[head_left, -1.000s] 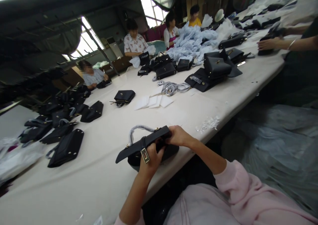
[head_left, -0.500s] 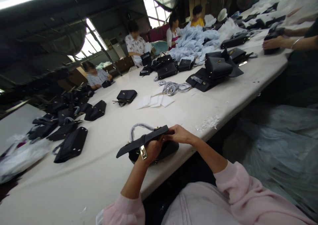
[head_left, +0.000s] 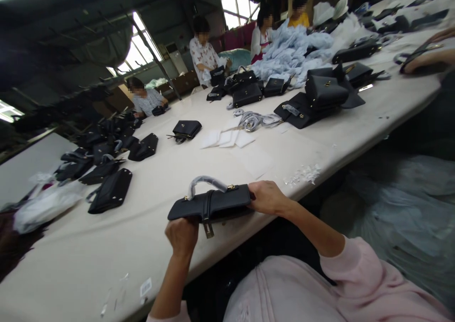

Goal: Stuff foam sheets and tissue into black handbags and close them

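Note:
A black handbag (head_left: 227,202) sits at the table's near edge, its flap lying over the top. Its handle (head_left: 208,180) is wrapped in clear film and arches up on the far side. A gold clasp (head_left: 208,229) hangs from the strap at the front. My left hand (head_left: 182,237) is closed at the bag's left front corner, its fingertips hidden under the flap. Around the right end of the bag my right hand (head_left: 267,197) is closed, with its fingers partly hidden behind it.
White foam sheets (head_left: 229,138) and wrapped straps (head_left: 254,120) lie beyond the bag. White scraps (head_left: 304,174) are near the right edge. Black bags (head_left: 112,191) are piled at left, others (head_left: 325,94) at right. Co-workers (head_left: 206,52) sit across the table; another person's hand (head_left: 426,61) is at far right.
My left hand has moved from under the raised flap to the left corner. The flap has come down over the bag. My right hand has shifted to the bag's right end.

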The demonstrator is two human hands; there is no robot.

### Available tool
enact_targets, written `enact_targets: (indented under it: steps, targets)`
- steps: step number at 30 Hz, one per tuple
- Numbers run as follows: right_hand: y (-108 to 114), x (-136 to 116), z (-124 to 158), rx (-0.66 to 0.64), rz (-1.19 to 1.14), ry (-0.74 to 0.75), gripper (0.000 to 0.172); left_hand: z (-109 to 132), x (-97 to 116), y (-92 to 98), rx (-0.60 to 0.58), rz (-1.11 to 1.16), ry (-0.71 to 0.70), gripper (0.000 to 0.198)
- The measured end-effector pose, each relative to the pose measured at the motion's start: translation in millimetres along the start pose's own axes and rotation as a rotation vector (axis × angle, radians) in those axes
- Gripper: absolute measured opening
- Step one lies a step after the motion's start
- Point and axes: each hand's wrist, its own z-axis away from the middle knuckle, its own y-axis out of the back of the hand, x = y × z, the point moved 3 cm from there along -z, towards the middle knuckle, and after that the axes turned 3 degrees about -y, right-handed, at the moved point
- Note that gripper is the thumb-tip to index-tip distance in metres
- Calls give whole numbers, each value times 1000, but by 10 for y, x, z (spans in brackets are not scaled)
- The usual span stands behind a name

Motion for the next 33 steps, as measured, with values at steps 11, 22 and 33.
enact_targets:
  steps: [11,22,33]
  targets:
    - [-357,339,-369,-33,-683,268,68,-495,-400,-165,50,519,87,42]
    - [-146,542,-373,-81,-1473,-406,28,-773,44,167,-428,850,33,60]
    - [144,424,-64,170,-1099,-89,35,-663,22,2,-304,1219,196,72]
